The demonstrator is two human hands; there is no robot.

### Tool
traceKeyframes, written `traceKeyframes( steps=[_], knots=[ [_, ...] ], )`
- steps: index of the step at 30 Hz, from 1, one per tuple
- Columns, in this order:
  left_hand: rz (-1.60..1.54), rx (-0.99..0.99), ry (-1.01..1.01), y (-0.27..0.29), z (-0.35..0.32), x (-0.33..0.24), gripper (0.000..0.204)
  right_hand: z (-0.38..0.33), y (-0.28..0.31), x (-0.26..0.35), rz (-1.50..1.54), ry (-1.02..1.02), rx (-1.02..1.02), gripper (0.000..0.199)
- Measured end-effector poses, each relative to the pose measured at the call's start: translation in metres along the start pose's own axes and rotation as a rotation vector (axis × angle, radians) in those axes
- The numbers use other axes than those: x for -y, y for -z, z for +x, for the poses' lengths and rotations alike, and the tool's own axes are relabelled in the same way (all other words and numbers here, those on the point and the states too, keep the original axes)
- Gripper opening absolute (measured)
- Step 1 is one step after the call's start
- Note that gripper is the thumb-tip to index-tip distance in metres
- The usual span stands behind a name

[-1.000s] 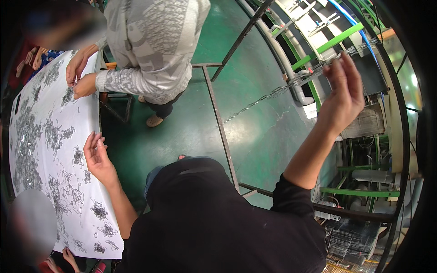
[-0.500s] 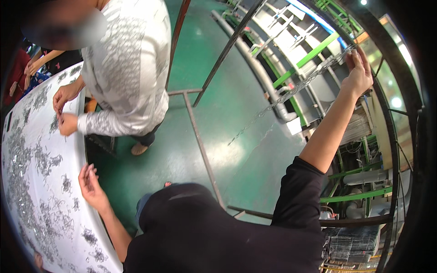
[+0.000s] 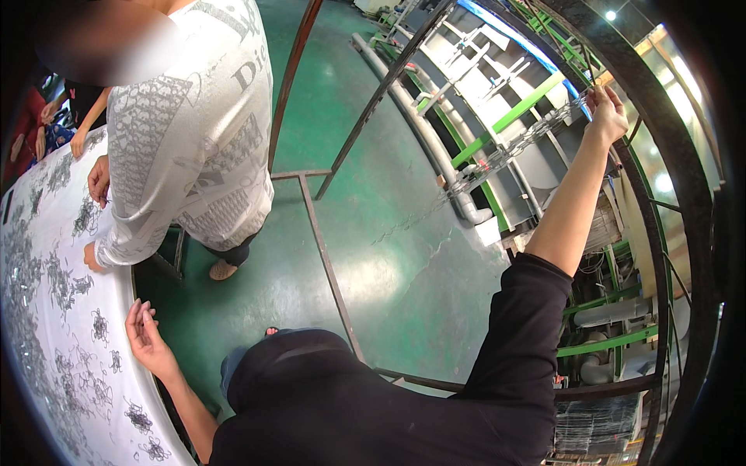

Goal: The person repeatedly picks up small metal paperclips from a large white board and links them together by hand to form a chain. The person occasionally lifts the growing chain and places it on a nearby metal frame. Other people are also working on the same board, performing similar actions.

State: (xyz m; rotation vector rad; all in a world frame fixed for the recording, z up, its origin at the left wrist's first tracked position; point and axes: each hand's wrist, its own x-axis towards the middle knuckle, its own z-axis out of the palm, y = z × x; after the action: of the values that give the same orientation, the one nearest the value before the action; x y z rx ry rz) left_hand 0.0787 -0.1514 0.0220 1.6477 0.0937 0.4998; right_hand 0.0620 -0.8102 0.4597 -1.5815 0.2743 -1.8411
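Grey metal chains (image 3: 517, 146) slant above open green floor (image 3: 435, 311); your right hand (image 3: 609, 116) pinches their upper ends beside the dark frame (image 3: 674, 109). Your left hand (image 3: 149, 342), empty, half-curled, hovers at the white tabletop's (image 3: 116, 299) edge.

Lying on the white table (image 3: 115, 295): thin dark strands (image 3: 31, 311), spread densely at left, in separate tangled clumps (image 3: 100, 325) toward the right edge.

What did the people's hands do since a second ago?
The person's right hand reached farther up, toward the metal chain's upper end; I can't tell if it grips. The co-worker's hands, close together before, moved apart at the white table. The left hand stayed loosely open by the table's edge.
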Motion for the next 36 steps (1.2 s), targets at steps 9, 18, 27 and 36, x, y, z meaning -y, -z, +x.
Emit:
traceKeyframes(
  steps=[9,18,27,36],
  knots=[
    [0.001,-0.044,0.013,0.001,-0.006,0.000,0.027,0.038,0.001,-0.033,-0.010,-0.014,0.074,0.022],
    [0.015,-0.034,0.020,-0.005,-0.008,-0.002,0.026,0.001,0.007,-0.018,-0.176,0.065,0.006,0.029],
    [0.084,0.000,0.041,-0.008,-0.007,0.003,0.026,-0.249,0.126,-0.113,-0.203,0.118,-0.117,0.014],
    [0.199,-0.032,0.058,0.002,-0.011,0.004,0.027,-0.562,0.193,-0.301,-0.532,-0.950,0.746,0.086]
  ],
)
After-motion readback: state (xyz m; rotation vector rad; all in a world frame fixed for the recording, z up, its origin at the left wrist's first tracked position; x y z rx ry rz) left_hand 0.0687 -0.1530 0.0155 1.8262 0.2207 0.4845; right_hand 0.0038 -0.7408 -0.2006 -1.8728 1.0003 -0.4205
